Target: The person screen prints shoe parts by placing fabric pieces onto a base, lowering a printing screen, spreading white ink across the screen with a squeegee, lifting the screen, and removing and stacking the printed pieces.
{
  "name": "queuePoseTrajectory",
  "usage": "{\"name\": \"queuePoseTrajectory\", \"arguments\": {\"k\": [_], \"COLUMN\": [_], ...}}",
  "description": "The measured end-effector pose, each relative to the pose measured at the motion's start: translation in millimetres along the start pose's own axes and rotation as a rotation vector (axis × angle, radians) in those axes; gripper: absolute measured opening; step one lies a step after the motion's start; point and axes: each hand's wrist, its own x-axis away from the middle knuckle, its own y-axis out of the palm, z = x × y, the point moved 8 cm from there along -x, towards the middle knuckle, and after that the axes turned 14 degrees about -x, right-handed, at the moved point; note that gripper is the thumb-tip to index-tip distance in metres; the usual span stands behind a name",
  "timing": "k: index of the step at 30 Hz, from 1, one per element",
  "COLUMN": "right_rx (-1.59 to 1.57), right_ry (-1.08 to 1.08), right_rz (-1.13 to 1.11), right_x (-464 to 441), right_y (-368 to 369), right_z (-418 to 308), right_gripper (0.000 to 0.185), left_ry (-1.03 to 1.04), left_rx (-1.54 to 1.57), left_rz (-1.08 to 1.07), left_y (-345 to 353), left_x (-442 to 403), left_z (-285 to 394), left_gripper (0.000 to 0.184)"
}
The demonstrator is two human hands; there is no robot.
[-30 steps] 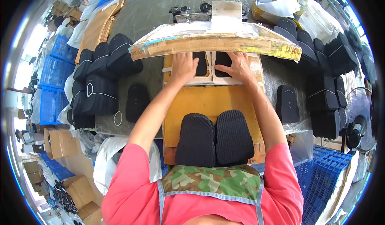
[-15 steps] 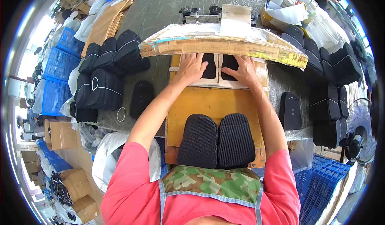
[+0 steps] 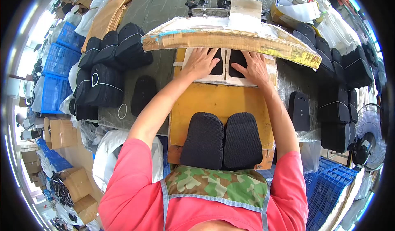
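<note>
My left hand (image 3: 200, 64) lies palm down with its fingers spread on the left black pad (image 3: 217, 65) in a pale template (image 3: 226, 75). On the right black pad (image 3: 236, 66) in the same template rests my right hand (image 3: 256, 68), fingers apart. Both sets of fingertips reach the lower edge of a raised wooden frame (image 3: 230, 41), which hides the pads' far ends. Nearer my body, two black textured pads (image 3: 202, 142) (image 3: 242, 142) lie side by side on the yellow board (image 3: 218, 103).
Banded stacks of black pads stand at the left (image 3: 105, 85) and right (image 3: 334, 101). Single pads lie left (image 3: 144, 95) and right (image 3: 299, 111) of the board. A fan (image 3: 366, 142) and blue crates (image 3: 331, 181) are at the right, with cardboard boxes (image 3: 63, 133) at the left.
The camera view has shifted slightly. Both hands stay on the pads under the frame, with my left fingers now reaching a little further over the left pad.
</note>
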Motion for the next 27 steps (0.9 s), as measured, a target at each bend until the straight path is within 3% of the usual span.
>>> {"name": "queuePoseTrajectory", "arguments": {"k": [5, 17, 23, 27], "right_rx": [-0.021, -0.01, -0.014, -0.096], "right_ry": [0.039, 0.053, 0.04, 0.05], "right_rz": [0.041, -0.009, -0.015, 0.026], "right_x": [0, -1, 0, 0], "right_y": [-1, 0, 0, -2], "right_z": [2, -1, 2, 5], "right_gripper": [0.065, 0.068, 0.062, 0.054], "left_ry": [-0.2, -0.168, -0.095, -0.061], "left_rx": [-0.028, -0.085, 0.036, -0.05], "left_rz": [0.079, 0.001, -0.137, 0.022], "left_y": [-6, 17, 3, 2], "left_x": [10, 10, 8, 11], "left_z": [-2, -4, -16, -21], "left_gripper": [0.053, 0.063, 0.057, 0.052]}}
